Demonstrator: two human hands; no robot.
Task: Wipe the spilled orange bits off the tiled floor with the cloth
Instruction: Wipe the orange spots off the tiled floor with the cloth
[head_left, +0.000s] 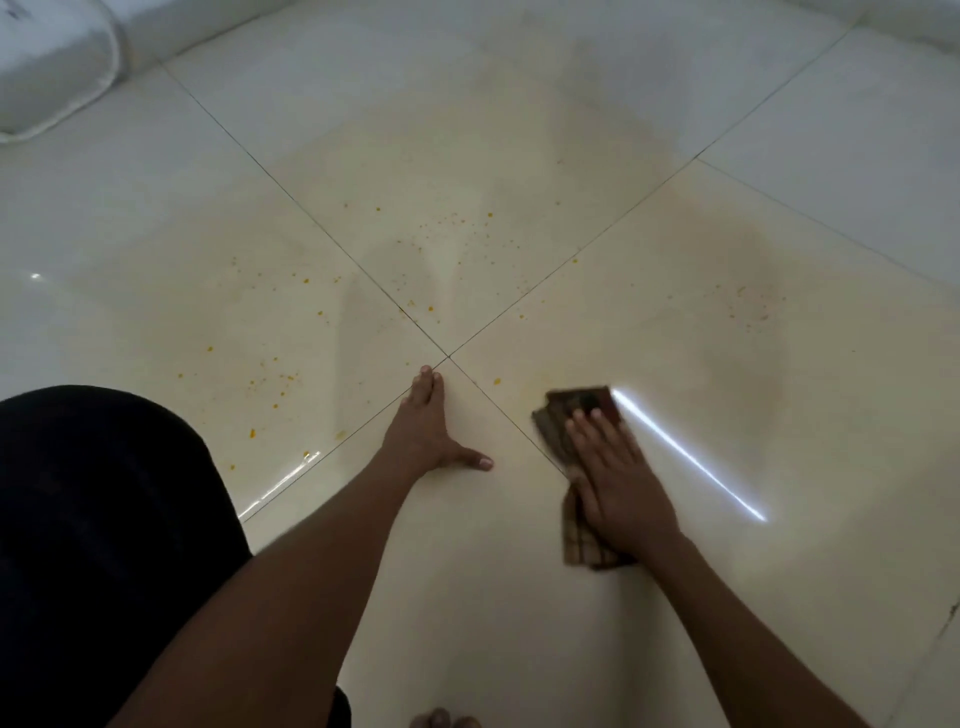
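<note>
A brown checked cloth (569, 415) lies flat on the cream tiled floor (519, 597), just right of where four tiles meet. My right hand (613, 478) presses down on it with straight fingers and looks blurred. My left hand (428, 431) rests flat on the floor, fingers pointing at the tile joint, thumb spread out. Orange bits (270, 374) are scattered over the tile to the left, more orange bits (452, 228) speckle the far tile, and one bit (497, 382) lies just beyond the cloth.
My knee in dark cloth (93, 545) fills the lower left. A white padded object (52, 67) sits at the far left corner. A bright streak of light (685, 457) crosses the right tile. Faint orange specks (748, 306) mark the right tile. Toes (441, 719) show at the bottom edge.
</note>
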